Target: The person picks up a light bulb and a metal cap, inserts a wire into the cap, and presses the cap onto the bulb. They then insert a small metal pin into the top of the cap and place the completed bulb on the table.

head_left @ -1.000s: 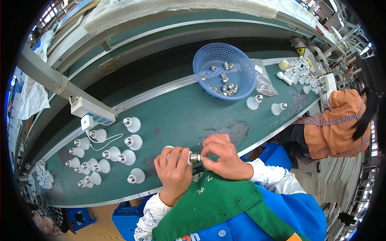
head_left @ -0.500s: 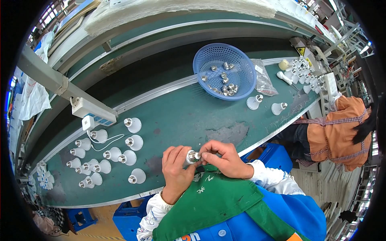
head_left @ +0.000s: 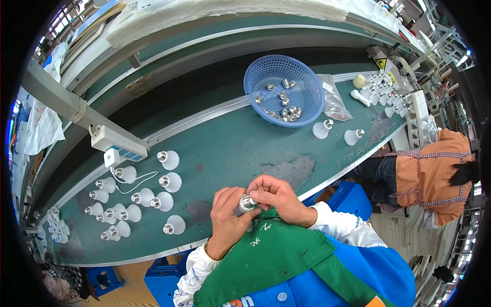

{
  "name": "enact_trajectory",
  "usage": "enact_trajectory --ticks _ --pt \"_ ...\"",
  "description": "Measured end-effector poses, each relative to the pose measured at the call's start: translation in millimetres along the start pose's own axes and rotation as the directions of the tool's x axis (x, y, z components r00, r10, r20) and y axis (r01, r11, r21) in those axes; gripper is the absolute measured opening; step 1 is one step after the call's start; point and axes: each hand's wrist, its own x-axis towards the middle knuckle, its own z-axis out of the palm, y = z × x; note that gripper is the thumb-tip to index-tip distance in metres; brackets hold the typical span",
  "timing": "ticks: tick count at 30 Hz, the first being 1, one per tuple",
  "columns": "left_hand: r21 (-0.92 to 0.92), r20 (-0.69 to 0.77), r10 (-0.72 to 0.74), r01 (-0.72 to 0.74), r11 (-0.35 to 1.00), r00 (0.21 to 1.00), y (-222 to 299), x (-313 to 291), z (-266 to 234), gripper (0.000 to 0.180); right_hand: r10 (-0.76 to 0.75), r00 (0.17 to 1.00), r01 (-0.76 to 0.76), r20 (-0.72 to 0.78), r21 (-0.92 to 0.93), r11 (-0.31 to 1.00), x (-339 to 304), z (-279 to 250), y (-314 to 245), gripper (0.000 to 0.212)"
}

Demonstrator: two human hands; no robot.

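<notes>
Near the bench's front edge, my left hand [head_left: 225,219] is closed around a white light bulb [head_left: 239,208]. Its silver screw cap [head_left: 248,201] points up and to the right. With thumb and forefinger, my right hand [head_left: 284,202] pinches that cap's end; the fingers partly cover it. Several white bulbs with silver caps stand on the green bench to the left, the nearest bulb [head_left: 176,224] tilted beside my left hand. Further off, a blue plastic basket [head_left: 247,81] holds several loose silver caps.
Two bulbs stand right of the basket, by a clear plastic bag [head_left: 335,105] and a white-handled tool [head_left: 360,97]. More bulbs cluster at the far right end. A white power strip [head_left: 115,141] with a plugged-in cable sits at left. A person in orange [head_left: 434,176] is at the right.
My right fingers have moved left and closed in over the bulb's cap, which they now partly cover. My left hand keeps its hold on the bulb.
</notes>
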Motion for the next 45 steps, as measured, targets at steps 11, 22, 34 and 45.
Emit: enact_trajectory --ticks 11,22,34,45 --pt "-0.105 0.08 -0.056 0.064 0.992 0.995 1 -1 1 0.047 -0.095 0.993 0.099 -0.068 0.05 0.994 -6 9 15 0.01" --pt "-0.119 0.076 -0.067 0.076 0.99 0.995 1 -1 3 0.046 -0.164 0.979 0.167 -0.123 0.022 0.986 -6 11 24 0.01" --pt "-0.115 0.068 -0.089 0.096 0.989 0.994 0 0 3 0.042 -0.088 0.992 0.095 -0.09 0.073 0.993 -5 6 21 0.014" --pt "-0.058 0.037 -0.065 0.067 0.996 0.997 2 0 4 0.042 -0.091 0.99 0.102 -0.105 0.103 0.989 -2 5 21 0.015"
